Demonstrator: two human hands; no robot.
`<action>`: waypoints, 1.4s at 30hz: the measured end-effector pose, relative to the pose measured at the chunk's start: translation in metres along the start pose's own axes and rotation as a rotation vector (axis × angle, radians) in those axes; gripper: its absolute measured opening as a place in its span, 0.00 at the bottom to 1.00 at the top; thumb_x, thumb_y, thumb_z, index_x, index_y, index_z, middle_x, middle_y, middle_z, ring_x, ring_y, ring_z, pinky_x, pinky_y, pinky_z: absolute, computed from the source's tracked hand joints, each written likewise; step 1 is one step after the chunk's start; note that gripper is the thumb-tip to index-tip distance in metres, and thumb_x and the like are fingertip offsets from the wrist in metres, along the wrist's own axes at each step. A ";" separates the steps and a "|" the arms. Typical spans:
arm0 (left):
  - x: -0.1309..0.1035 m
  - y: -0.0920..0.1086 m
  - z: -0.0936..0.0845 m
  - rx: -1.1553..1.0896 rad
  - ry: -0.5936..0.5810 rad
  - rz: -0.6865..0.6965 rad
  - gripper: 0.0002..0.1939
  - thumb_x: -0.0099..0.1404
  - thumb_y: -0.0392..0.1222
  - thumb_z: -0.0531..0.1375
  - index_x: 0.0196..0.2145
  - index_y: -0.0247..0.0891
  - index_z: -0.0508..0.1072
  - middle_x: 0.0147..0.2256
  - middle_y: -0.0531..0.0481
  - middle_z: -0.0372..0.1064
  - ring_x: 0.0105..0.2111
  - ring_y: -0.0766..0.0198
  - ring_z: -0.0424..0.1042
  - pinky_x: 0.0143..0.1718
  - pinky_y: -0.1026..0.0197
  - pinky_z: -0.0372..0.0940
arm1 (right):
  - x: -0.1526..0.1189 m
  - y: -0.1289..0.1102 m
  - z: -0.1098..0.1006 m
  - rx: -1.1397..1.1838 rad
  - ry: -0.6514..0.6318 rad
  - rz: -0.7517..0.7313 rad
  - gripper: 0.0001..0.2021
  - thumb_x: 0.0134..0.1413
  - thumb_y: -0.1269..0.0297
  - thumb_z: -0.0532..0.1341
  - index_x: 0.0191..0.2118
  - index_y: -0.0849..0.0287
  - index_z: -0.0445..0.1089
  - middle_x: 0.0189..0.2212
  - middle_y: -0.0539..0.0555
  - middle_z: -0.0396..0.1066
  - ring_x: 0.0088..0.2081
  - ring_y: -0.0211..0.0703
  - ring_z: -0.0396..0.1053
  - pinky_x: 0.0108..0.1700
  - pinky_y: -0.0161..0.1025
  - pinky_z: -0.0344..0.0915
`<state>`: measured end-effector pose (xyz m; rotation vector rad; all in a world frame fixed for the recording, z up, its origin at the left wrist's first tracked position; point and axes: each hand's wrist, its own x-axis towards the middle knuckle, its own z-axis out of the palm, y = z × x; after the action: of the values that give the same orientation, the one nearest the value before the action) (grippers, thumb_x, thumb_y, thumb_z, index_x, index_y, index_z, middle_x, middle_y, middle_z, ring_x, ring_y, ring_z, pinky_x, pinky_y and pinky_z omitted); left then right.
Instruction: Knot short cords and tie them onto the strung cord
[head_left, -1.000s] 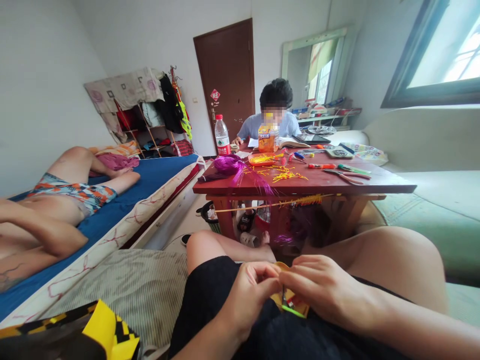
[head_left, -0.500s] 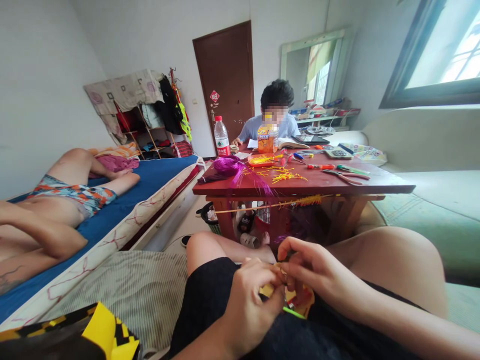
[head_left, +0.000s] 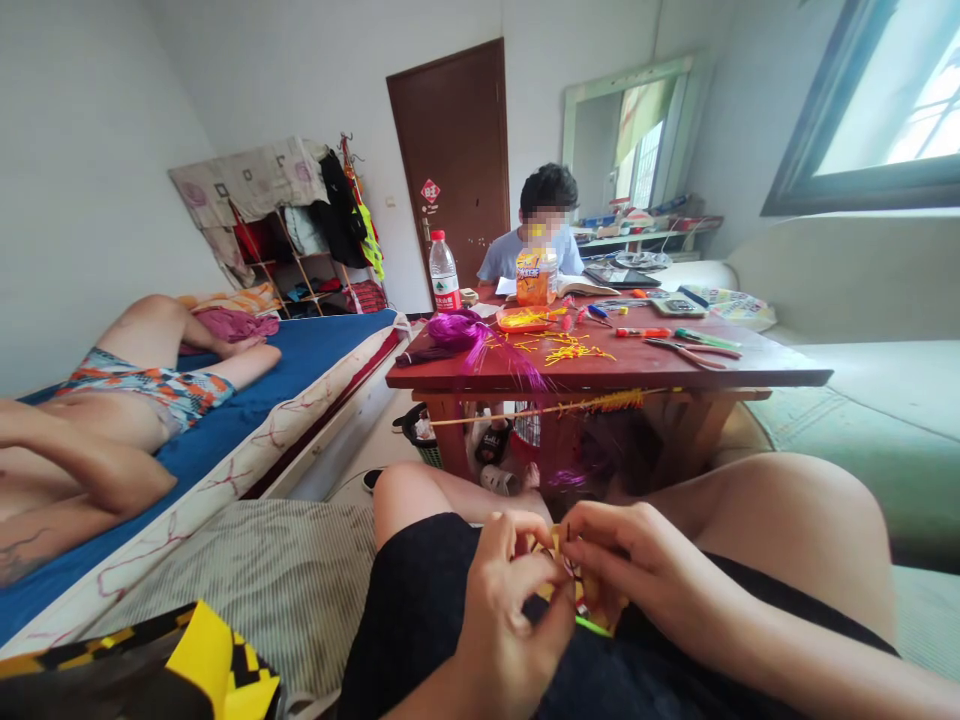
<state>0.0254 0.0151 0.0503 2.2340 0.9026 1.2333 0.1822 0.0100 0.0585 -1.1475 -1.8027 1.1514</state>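
My left hand [head_left: 517, 600] and my right hand [head_left: 637, 555] meet over my lap, their fingertips pinched close together. A small dark, thin piece shows at the right fingertips; its kind is too small to make out. What the left fingers pinch is hidden. Beneath both hands, a yellow container [head_left: 609, 606] rests on my lap, mostly covered by them. Inside it are small red and light bits, and a bright green strip [head_left: 592, 627] shows at its near edge.
Ahead stands a red table [head_left: 465, 373] with purple strands [head_left: 457, 332], yellow sticks [head_left: 574, 352], pliers [head_left: 686, 354] and bottles [head_left: 442, 272]. A person [head_left: 499, 255] sits behind it. Another person [head_left: 82, 450] lies on the bed at left. A yellow-black bag [head_left: 199, 660] is at lower left.
My left fingers have lifted and turned slightly, and my right fingers have drawn together into a pinch. The seated person's hand has left the table's left side.
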 end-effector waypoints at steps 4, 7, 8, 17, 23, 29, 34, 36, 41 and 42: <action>-0.004 -0.006 -0.003 0.323 0.070 0.510 0.08 0.56 0.26 0.54 0.28 0.34 0.70 0.30 0.48 0.71 0.29 0.65 0.64 0.33 0.61 0.56 | 0.011 0.002 0.003 0.426 -0.109 0.228 0.18 0.45 0.47 0.58 0.26 0.60 0.60 0.12 0.46 0.65 0.10 0.31 0.59 0.13 0.28 0.55; 0.000 -0.005 -0.007 0.280 -0.010 0.499 0.08 0.56 0.27 0.54 0.28 0.36 0.70 0.29 0.49 0.74 0.26 0.66 0.65 0.32 0.60 0.54 | 0.010 0.000 0.001 0.433 -0.116 0.232 0.17 0.48 0.48 0.56 0.26 0.59 0.59 0.12 0.46 0.65 0.11 0.31 0.59 0.13 0.28 0.56; 0.003 -0.003 -0.008 0.191 -0.056 0.369 0.08 0.56 0.28 0.54 0.26 0.37 0.70 0.29 0.50 0.74 0.26 0.65 0.65 0.32 0.60 0.54 | 0.007 -0.002 0.000 0.369 -0.086 0.195 0.16 0.51 0.50 0.55 0.28 0.59 0.59 0.14 0.46 0.65 0.12 0.32 0.61 0.14 0.29 0.57; 0.011 -0.001 0.000 -1.071 -0.160 -1.054 0.06 0.38 0.35 0.64 0.17 0.34 0.69 0.18 0.55 0.62 0.21 0.71 0.57 0.26 0.67 0.53 | -0.015 -0.013 -0.015 -1.028 0.036 -0.998 0.12 0.58 0.75 0.47 0.36 0.61 0.67 0.22 0.54 0.70 0.24 0.40 0.67 0.28 0.38 0.65; 0.002 0.003 0.000 -0.324 -0.088 -0.303 0.06 0.54 0.36 0.58 0.20 0.36 0.70 0.30 0.49 0.63 0.32 0.64 0.64 0.34 0.63 0.57 | -0.005 -0.006 -0.003 -0.293 0.031 -0.258 0.15 0.61 0.62 0.47 0.29 0.61 0.65 0.17 0.50 0.66 0.18 0.35 0.64 0.21 0.32 0.61; -0.003 -0.003 -0.004 0.331 0.097 0.537 0.08 0.54 0.25 0.54 0.29 0.34 0.70 0.31 0.49 0.73 0.27 0.65 0.65 0.32 0.60 0.54 | 0.010 -0.002 0.004 0.483 -0.120 0.232 0.18 0.46 0.48 0.58 0.26 0.60 0.60 0.11 0.45 0.64 0.10 0.30 0.57 0.12 0.27 0.55; 0.006 0.002 -0.006 -0.022 -0.081 0.097 0.07 0.54 0.28 0.55 0.23 0.35 0.69 0.28 0.50 0.74 0.26 0.66 0.66 0.31 0.61 0.54 | 0.001 -0.008 -0.003 0.220 -0.037 0.081 0.13 0.55 0.54 0.52 0.31 0.60 0.60 0.15 0.48 0.66 0.14 0.33 0.62 0.16 0.30 0.59; 0.009 0.004 -0.005 -0.421 -0.189 -0.376 0.06 0.52 0.32 0.57 0.20 0.35 0.69 0.25 0.50 0.71 0.26 0.66 0.65 0.29 0.63 0.55 | -0.006 -0.012 -0.008 -0.222 0.008 -0.266 0.07 0.58 0.64 0.50 0.37 0.60 0.62 0.20 0.50 0.69 0.20 0.37 0.66 0.22 0.34 0.63; 0.010 -0.002 -0.001 -1.036 -0.173 -1.016 0.05 0.40 0.33 0.62 0.18 0.33 0.69 0.19 0.54 0.63 0.21 0.72 0.57 0.25 0.68 0.52 | -0.015 -0.014 -0.015 -1.065 0.045 -1.035 0.09 0.55 0.77 0.51 0.34 0.63 0.68 0.22 0.54 0.70 0.23 0.40 0.66 0.29 0.38 0.65; 0.010 -0.003 0.000 -1.065 -0.180 -1.029 0.05 0.40 0.33 0.62 0.18 0.32 0.69 0.19 0.54 0.63 0.20 0.73 0.56 0.25 0.68 0.52 | -0.015 -0.013 -0.015 -1.072 0.042 -1.032 0.11 0.56 0.76 0.50 0.34 0.64 0.68 0.22 0.54 0.70 0.23 0.40 0.66 0.29 0.38 0.65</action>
<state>0.0282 0.0238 0.0542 0.8011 0.8272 0.6854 0.1967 -0.0020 0.0742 -0.4815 -2.5155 -0.5007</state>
